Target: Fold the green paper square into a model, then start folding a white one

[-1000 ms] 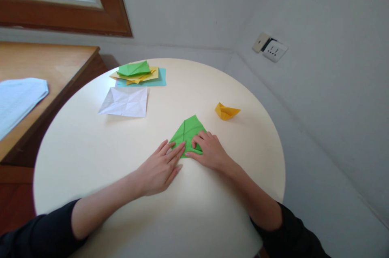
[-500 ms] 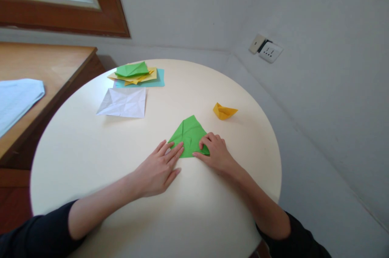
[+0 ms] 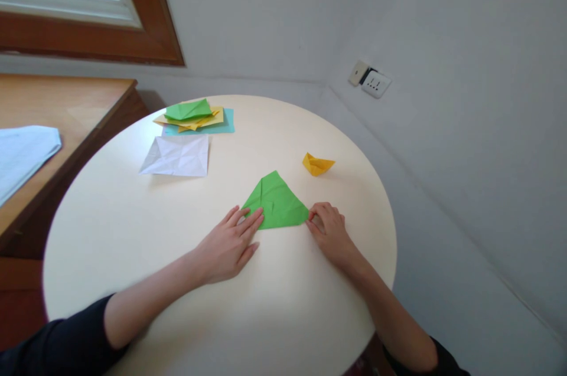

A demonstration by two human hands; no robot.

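Observation:
A green sheet of folded paper [image 3: 279, 205] lies on the round white table in front of me, its top narrowing to a blunt point and creases showing on its face. My left hand [image 3: 233, 240] rests flat with fingers spread, the fingertips over the paper's lower left part. At the right corner, my right hand [image 3: 328, 231] pinches the paper between thumb and index finger. Beyond the right hand sits a small yellow-orange folded paper boat [image 3: 318, 164], touched by neither hand.
A creased white sheet [image 3: 179, 156] lies at the table's [image 3: 266, 305] back left. Behind it is a stack of coloured papers with a green folded piece [image 3: 188, 110] on top. A wooden desk [image 3: 75, 98] holding a light blue cloth [image 3: 26, 154] stands to the left.
My right hand has moved outward to the right, and the paper's right corner now lies spread out where it was folded in before. My left hand stays on the paper. The view has shifted slightly.

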